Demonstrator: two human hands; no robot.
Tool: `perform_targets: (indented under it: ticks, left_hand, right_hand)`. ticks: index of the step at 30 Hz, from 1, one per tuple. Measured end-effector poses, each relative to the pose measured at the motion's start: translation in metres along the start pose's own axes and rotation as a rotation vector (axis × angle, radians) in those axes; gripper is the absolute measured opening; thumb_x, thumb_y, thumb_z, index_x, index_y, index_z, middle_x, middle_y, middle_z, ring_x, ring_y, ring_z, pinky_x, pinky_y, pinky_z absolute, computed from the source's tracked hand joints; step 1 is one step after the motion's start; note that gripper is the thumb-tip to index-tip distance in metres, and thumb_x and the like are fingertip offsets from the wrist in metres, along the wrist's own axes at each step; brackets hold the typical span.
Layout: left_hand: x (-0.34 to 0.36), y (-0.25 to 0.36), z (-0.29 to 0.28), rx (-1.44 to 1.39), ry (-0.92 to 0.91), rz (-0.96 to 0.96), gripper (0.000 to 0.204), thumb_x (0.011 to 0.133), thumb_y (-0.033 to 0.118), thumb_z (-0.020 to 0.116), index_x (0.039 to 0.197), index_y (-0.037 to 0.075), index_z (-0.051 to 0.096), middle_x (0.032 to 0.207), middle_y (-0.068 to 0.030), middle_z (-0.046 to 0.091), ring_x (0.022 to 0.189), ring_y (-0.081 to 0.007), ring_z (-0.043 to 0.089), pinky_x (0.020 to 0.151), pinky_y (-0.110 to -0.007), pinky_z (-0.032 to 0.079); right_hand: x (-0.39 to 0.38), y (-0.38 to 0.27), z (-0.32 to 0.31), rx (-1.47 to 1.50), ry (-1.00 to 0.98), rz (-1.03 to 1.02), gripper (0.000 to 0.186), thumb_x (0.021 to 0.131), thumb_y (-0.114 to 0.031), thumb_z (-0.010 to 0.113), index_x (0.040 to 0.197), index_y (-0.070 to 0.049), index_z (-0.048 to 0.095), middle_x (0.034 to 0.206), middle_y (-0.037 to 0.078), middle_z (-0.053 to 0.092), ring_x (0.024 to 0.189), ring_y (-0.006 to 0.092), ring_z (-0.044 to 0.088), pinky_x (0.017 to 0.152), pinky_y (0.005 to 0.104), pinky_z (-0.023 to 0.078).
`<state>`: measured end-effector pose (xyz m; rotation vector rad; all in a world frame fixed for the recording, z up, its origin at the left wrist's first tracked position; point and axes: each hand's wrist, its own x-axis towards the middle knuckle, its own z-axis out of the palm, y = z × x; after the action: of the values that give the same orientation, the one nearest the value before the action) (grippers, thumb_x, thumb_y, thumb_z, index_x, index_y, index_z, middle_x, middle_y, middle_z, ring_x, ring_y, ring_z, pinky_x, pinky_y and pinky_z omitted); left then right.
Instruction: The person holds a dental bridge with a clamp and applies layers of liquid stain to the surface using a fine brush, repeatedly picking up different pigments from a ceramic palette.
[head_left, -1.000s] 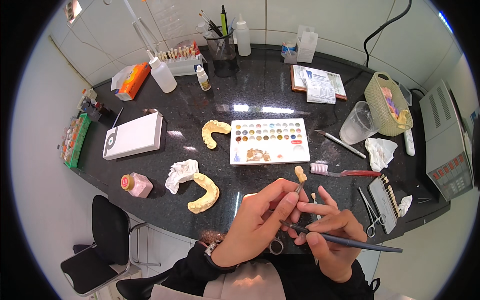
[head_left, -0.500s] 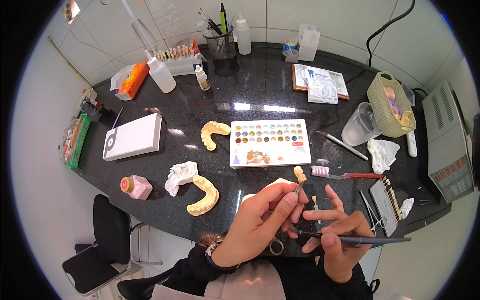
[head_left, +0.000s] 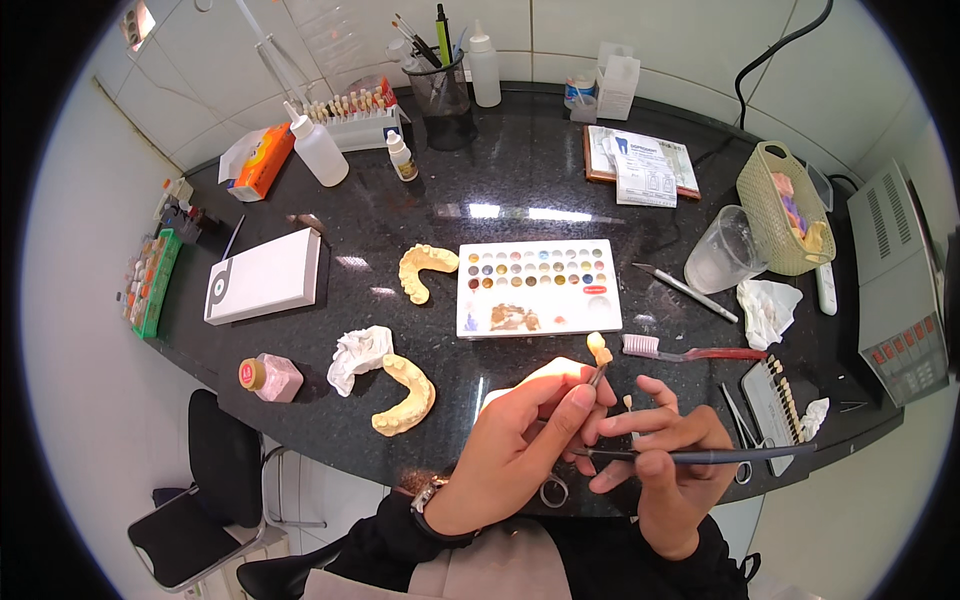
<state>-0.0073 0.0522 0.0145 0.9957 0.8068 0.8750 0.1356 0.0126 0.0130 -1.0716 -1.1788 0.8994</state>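
My left hand (head_left: 525, 440) is closed on a thin metal holder (head_left: 598, 375), with a small tooth-coloured crown (head_left: 600, 349) at its upper end. My right hand (head_left: 680, 475) is closed on a long dark brush (head_left: 722, 456), held level, its tip hidden near my left fingers. Beyond my hands lies a white paint palette (head_left: 538, 310) with rows of coloured wells. To the left are two yellow plaster jaw models (head_left: 417, 262) (head_left: 400, 415) and a white plaster piece (head_left: 352, 360).
A red-handled toothbrush (head_left: 715, 354), scissors (head_left: 740, 440), shade guide (head_left: 775, 410), plastic cup (head_left: 722, 250) and basket (head_left: 780, 175) stand right. A grey appliance (head_left: 890, 290) borders that side. A white box (head_left: 260, 275) and pink jar (head_left: 285, 378) lie left on the black counter (head_left: 470, 180).
The brush in my right hand has tilted towards level, its outer end rising. My left hand and the crown have stayed about where they were.
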Motion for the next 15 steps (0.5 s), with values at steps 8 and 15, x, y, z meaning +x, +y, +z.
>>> perform_targets:
  ticks: [8,15]
  left_hand:
    - [-0.021,0.013,-0.02,-0.025,0.084,0.155,0.019,0.097,0.011,0.04,0.102,-0.005,0.049,0.078,-0.0086,0.055,0.067,-0.0102,0.055,0.063,-0.024,0.051]
    - [-0.022,0.009,-0.028,0.042,0.099,0.155,0.021,0.098,0.012,0.039,0.101,-0.006,0.049,0.095,-0.0186,0.063,0.092,-0.0222,0.064,0.076,-0.029,0.053]
  right_hand:
    - [-0.009,0.014,-0.036,0.065,0.299,-0.214,0.021,0.089,-0.019,0.058,0.085,-0.003,0.044,0.068,0.012,0.062,0.058,0.0177,0.062,0.091,0.0442,0.04]
    - [-0.017,0.03,-0.049,-0.017,0.41,-0.038,0.025,0.09,-0.022,0.058,0.093,-0.001,0.044,0.075,0.012,0.056,0.063,0.0135,0.053,0.068,0.03,0.049]
